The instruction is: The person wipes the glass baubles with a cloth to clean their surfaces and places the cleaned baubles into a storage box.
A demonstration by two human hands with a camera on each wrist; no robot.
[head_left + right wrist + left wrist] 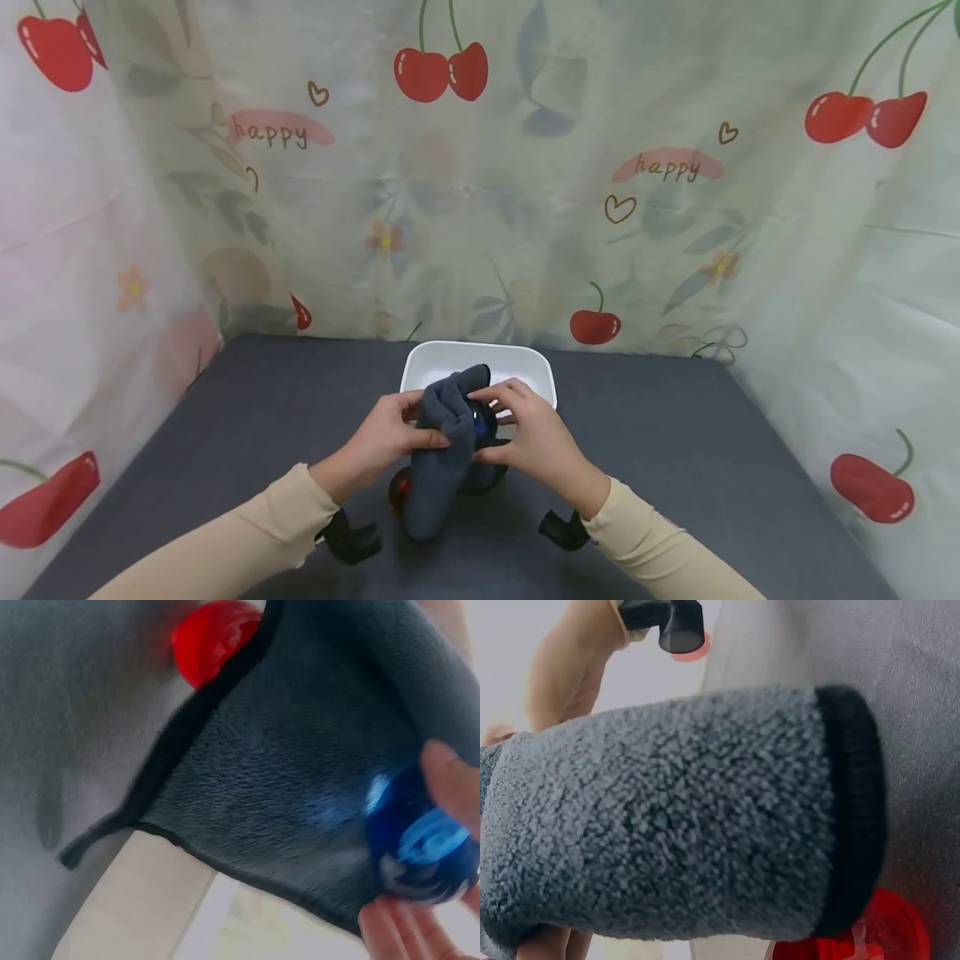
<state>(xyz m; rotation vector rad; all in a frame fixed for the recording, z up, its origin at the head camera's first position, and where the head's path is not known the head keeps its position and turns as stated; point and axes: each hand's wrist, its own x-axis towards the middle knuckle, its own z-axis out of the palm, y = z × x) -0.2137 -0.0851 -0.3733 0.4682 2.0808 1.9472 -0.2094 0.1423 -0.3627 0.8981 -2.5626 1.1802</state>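
Note:
My left hand [382, 437] grips a dark grey fleecy cloth [435, 483] with a black bound edge, its thumb on the near side. The cloth hangs down in front of the hand and fills most of the left wrist view. In my right hand [532, 429] is a glossy blue ball [424, 840], pinched between thumb and fingers. The ball touches or lies very close to the cloth, which partly hides it in the head view. A glossy red ball [214, 641] sits on the table, partly covered by the cloth's edge.
A white rectangular tray [431, 357] stands on the dark grey table [660, 450] just beyond the hands. Black wrist mounts [348, 537] show below both forearms. A patterned curtain [480, 208] with cherries encloses the back and sides.

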